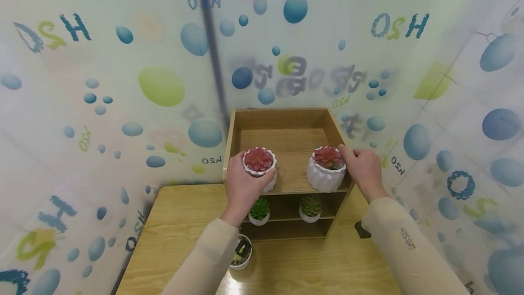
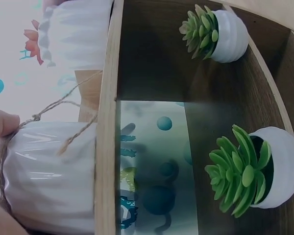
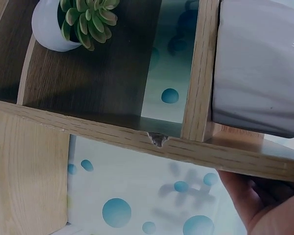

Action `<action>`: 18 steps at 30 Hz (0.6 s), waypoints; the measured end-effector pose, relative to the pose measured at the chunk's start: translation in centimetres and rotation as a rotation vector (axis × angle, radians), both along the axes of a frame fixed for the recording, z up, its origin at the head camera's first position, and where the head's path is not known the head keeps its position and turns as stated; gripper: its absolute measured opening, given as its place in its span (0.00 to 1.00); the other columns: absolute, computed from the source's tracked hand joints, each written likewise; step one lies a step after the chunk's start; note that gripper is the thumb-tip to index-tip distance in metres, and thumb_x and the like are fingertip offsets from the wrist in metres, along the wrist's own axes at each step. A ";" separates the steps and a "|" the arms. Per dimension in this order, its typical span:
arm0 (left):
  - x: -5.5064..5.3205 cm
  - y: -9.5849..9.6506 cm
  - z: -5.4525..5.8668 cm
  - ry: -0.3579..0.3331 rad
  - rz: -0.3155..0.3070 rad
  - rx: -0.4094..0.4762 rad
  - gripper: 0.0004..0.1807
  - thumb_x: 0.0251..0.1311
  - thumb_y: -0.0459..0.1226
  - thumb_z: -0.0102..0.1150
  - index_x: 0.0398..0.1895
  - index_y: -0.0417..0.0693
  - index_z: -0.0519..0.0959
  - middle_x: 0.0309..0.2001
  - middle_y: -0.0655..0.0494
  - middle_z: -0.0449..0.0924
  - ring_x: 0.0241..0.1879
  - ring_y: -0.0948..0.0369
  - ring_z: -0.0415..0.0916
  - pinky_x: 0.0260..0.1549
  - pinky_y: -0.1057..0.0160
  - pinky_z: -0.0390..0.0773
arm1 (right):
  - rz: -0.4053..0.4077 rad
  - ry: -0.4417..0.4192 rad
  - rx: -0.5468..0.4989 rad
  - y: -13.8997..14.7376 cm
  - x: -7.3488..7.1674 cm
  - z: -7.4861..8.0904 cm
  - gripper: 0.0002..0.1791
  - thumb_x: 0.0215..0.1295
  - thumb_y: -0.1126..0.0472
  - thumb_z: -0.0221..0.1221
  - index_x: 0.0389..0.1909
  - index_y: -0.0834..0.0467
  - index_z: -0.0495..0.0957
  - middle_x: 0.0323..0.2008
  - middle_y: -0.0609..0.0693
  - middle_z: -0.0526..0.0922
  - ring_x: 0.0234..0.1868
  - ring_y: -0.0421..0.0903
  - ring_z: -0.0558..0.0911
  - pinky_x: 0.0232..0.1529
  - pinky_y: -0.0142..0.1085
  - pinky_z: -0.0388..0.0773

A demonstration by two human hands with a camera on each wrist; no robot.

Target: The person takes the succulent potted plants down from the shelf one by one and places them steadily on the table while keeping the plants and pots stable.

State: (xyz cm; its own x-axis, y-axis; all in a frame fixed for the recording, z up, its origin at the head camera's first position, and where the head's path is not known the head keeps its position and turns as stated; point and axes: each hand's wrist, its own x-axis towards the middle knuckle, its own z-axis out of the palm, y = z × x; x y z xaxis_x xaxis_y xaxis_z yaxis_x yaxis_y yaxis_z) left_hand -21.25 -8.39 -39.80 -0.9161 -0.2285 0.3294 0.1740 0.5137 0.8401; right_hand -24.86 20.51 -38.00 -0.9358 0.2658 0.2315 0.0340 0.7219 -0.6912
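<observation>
My left hand (image 1: 247, 183) grips a white ribbed pot with a red artificial succulent (image 1: 259, 160), thumb and fingers around its sides. In the left wrist view this white pot (image 2: 54, 171) has twine about it, its base right at the shelf board. A second red succulent in a white pot (image 1: 326, 176) stands on the same board at the right. My right hand (image 1: 364, 172) holds the right side panel of the small wooden shelf (image 3: 112, 137), fingertips at its edge beside that pot; part of the hand is hidden behind the panel.
Two small green succulents, one left (image 1: 259, 211) and one right (image 1: 310, 208), stand in white pots on the level below. A potted plant (image 1: 241, 254) sits on the wooden table (image 1: 180, 213) near my left forearm. By my right sleeve lies a dark object (image 1: 362, 230). Patterned walls surround the table.
</observation>
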 end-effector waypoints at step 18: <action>2.3 -0.5 0.1 0.053 -0.055 0.020 0.41 0.39 0.43 0.85 0.58 0.40 0.76 0.52 0.47 0.79 0.51 0.51 0.77 0.51 0.49 0.82 | 0.009 -0.026 -0.023 -0.1 0.1 0.0 0.35 0.74 0.39 0.52 0.12 0.57 0.62 0.11 0.46 0.61 0.18 0.47 0.63 0.20 0.36 0.59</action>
State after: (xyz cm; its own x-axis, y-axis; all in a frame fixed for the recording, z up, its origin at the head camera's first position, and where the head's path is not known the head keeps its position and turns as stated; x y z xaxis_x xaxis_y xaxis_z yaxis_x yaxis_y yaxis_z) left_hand -18.91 -8.87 -39.69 -0.9088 -0.1851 0.3740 0.2464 0.4854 0.8389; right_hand -24.79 20.40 -38.03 -0.9438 0.2618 0.2016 0.0451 0.7065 -0.7063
